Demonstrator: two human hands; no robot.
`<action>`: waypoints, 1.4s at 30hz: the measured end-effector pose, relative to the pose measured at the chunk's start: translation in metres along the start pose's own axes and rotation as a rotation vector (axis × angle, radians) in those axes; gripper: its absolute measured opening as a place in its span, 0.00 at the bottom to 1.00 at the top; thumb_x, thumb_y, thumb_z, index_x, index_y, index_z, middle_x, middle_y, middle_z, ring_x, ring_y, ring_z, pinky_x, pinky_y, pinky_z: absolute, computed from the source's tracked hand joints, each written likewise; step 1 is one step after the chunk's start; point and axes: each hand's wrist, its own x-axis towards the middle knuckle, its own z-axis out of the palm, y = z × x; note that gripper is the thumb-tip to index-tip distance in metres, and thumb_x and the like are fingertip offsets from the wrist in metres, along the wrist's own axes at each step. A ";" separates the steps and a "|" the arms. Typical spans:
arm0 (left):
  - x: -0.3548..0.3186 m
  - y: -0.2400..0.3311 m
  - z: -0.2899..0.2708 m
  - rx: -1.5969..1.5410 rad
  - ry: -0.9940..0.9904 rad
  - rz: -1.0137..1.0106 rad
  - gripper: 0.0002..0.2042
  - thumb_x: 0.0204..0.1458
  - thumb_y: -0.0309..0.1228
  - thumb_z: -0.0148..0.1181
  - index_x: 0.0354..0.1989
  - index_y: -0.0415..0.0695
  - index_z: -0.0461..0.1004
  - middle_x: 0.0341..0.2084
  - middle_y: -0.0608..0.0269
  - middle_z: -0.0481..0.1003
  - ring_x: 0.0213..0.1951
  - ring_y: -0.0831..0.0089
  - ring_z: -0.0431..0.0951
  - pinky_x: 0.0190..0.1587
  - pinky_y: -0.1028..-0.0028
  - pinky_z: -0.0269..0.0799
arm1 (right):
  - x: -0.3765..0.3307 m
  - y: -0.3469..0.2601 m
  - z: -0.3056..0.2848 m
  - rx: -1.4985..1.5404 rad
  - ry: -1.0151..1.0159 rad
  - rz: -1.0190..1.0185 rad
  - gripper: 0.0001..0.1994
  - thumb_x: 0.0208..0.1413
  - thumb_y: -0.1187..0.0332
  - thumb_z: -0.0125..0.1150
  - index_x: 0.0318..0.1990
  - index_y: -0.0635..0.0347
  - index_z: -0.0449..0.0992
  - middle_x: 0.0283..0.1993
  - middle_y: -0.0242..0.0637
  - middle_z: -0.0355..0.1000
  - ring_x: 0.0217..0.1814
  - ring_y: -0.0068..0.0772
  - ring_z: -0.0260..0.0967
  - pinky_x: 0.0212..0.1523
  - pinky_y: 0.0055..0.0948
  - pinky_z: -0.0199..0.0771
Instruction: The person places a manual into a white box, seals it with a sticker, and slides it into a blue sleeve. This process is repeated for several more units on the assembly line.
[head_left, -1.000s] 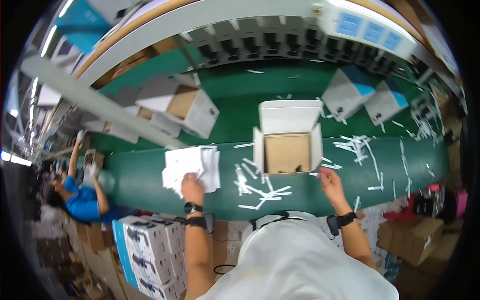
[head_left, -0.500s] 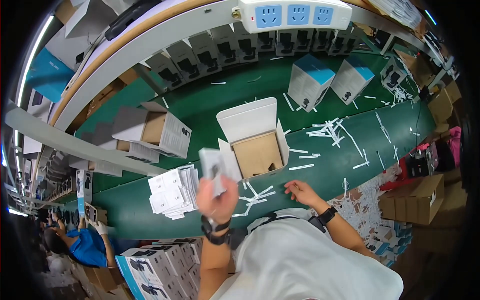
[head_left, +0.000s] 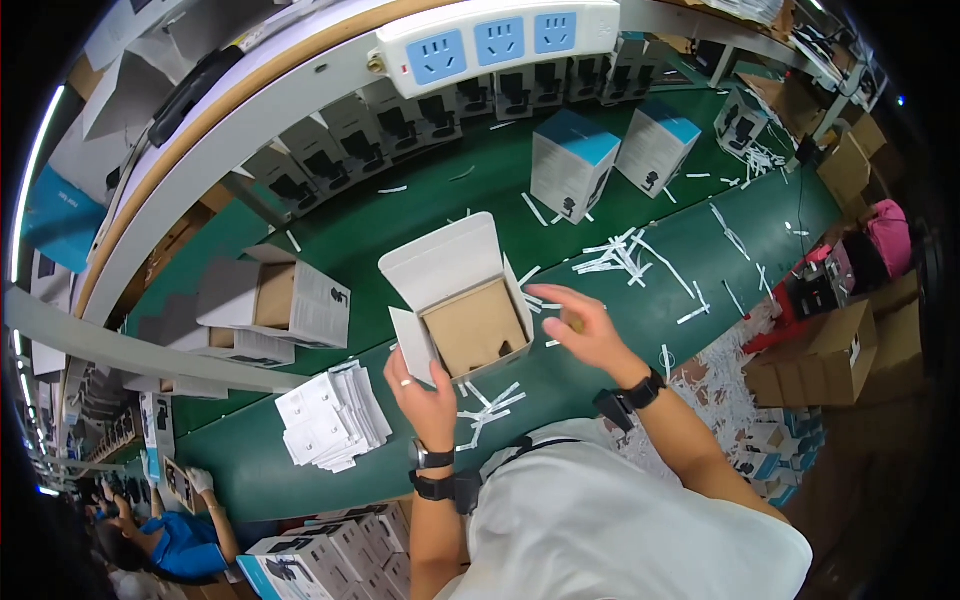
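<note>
A white carton (head_left: 440,245) stands on the green bench in front of me, its lid raised and side flaps folded out. Inside it lies a brown cardboard insert (head_left: 475,325) with a dark notch at the near edge. My left hand (head_left: 425,400) is at the carton's near left corner, thumb and fingers apart, close to or touching the left flap. To the right of the carton, my right hand (head_left: 585,330) hovers with spread fingers; a small yellowish patch shows by its palm. A stack of white leaflets (head_left: 330,415) lies left of my left hand.
Paper strips (head_left: 615,255) litter the bench. Two blue-topped boxes (head_left: 570,170) stand behind, before a row of upright boxes (head_left: 365,150). Open cartons (head_left: 320,300) stand at left, under a metal bar (head_left: 150,335). A power strip (head_left: 500,40) hangs overhead. A co-worker in blue (head_left: 185,545) is lower left.
The white leaflet-like item in my left hand is no longer visible; that hand now sits at the carton's corner. My right hand has moved up beside the carton. The whole view has shifted.
</note>
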 end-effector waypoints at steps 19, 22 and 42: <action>-0.003 0.044 0.031 0.520 -0.366 0.602 0.31 0.51 0.32 0.66 0.65 0.40 0.67 0.67 0.48 0.64 0.67 0.47 0.63 0.67 0.53 0.60 | 0.065 0.014 0.008 -0.665 0.120 -0.239 0.05 0.55 0.67 0.64 0.34 0.56 0.74 0.31 0.37 0.76 0.35 0.44 0.76 0.33 0.39 0.75; -0.002 0.047 0.030 0.515 -0.370 0.600 0.31 0.51 0.32 0.66 0.65 0.40 0.67 0.67 0.48 0.64 0.67 0.47 0.63 0.67 0.53 0.60 | 0.064 0.011 0.007 -0.636 0.124 -0.212 0.06 0.55 0.67 0.64 0.34 0.56 0.74 0.32 0.37 0.76 0.35 0.44 0.76 0.33 0.40 0.75; -0.006 0.030 0.041 0.486 -0.274 0.685 0.18 0.47 0.33 0.69 0.45 0.38 0.77 0.48 0.47 0.76 0.52 0.47 0.76 0.59 0.54 0.71 | 0.088 -0.012 0.105 -0.696 -0.064 -0.322 0.09 0.50 0.61 0.69 0.31 0.52 0.76 0.35 0.35 0.70 0.33 0.43 0.75 0.31 0.40 0.76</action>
